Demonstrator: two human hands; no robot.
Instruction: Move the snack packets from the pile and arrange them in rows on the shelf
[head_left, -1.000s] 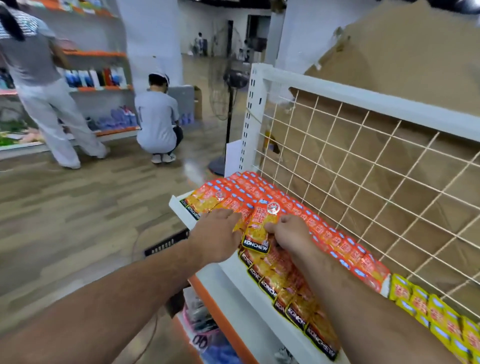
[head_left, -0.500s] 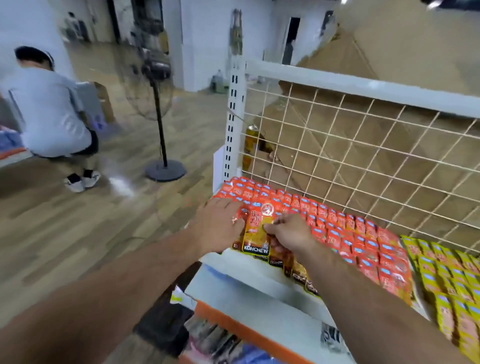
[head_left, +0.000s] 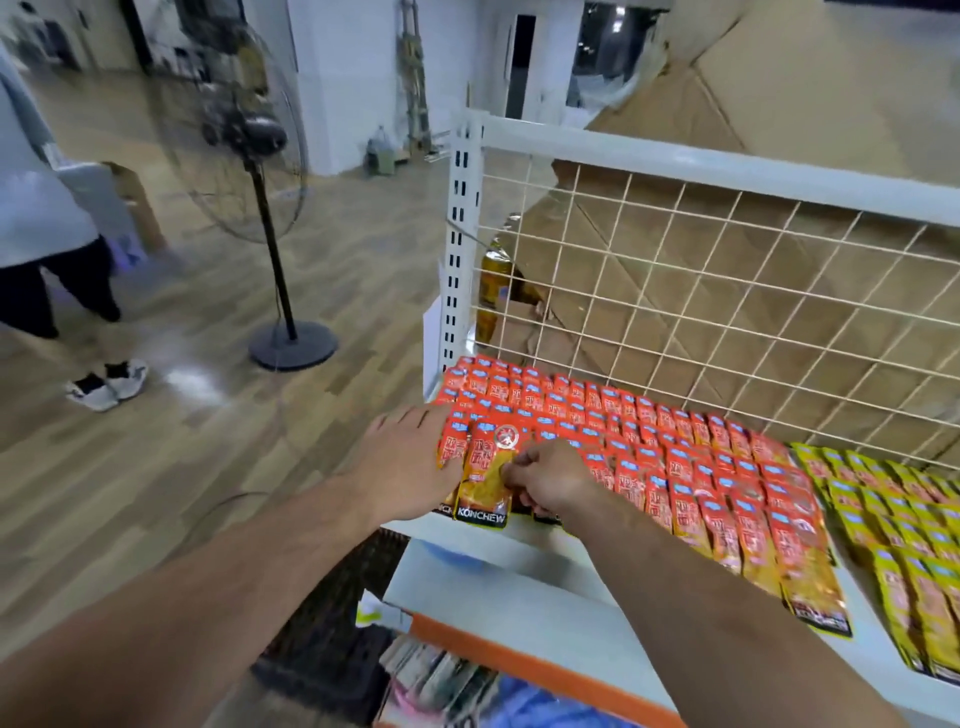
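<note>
The left hand (head_left: 410, 462) lies flat, fingers straight, pressing on the rows (head_left: 649, 441) at their left end. The right hand (head_left: 550, 480) has curled fingers pinching the right edge of a packet (head_left: 485, 483) at the shelf's (head_left: 519, 545) front left corner. The packet is probably light, limp and slick, so an edge pinch suits it. It is red above and yellow below, with a black KONCHEW band.

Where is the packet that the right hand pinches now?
In the head view the packet lies at the front left corner of the shelf, between the left hand and the right hand.
</note>
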